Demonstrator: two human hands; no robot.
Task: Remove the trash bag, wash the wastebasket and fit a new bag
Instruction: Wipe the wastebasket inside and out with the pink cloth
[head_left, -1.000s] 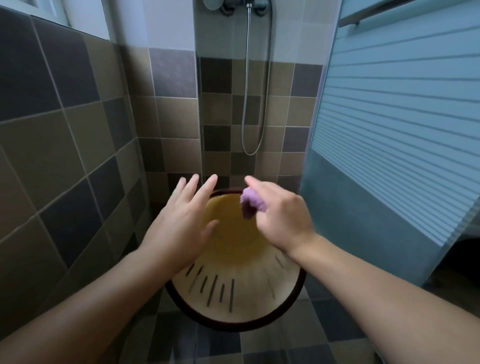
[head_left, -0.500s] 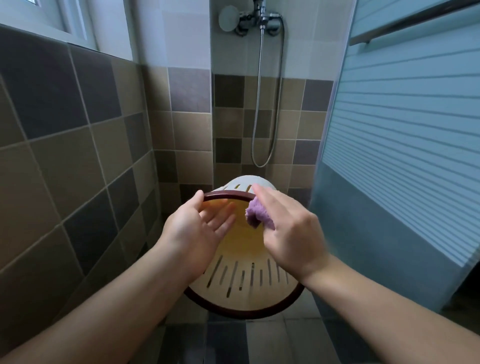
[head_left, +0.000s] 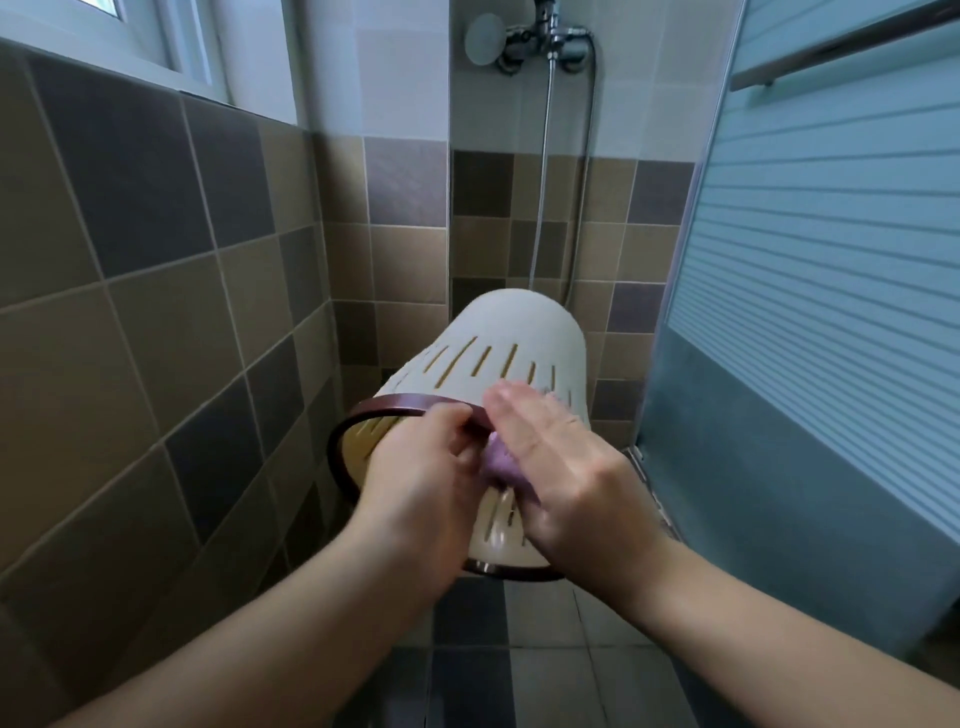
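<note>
A cream slotted wastebasket (head_left: 519, 343) with a dark brown rim (head_left: 363, 410) is held in the air, tipped over with its base pointing away and up. My left hand (head_left: 421, 478) grips the brown rim at its top, fingers curled over the edge. My right hand (head_left: 561, 467) presses a purple cloth (head_left: 501, 462) flat against the basket's outer wall, fingers straight. Most of the cloth is hidden under my palm. The basket holds no bag.
A tiled wall (head_left: 156, 312) stands close on the left, a frosted striped shower screen (head_left: 831, 260) close on the right. The shower mixer (head_left: 545, 36) and its hose (head_left: 540, 208) hang on the far wall. Tiled floor (head_left: 519, 649) lies below.
The basket has tipped from facing me with its mouth to pointing base-away. My left hand closed on the rim. My right hand and the cloth moved from the inside to the outer wall.
</note>
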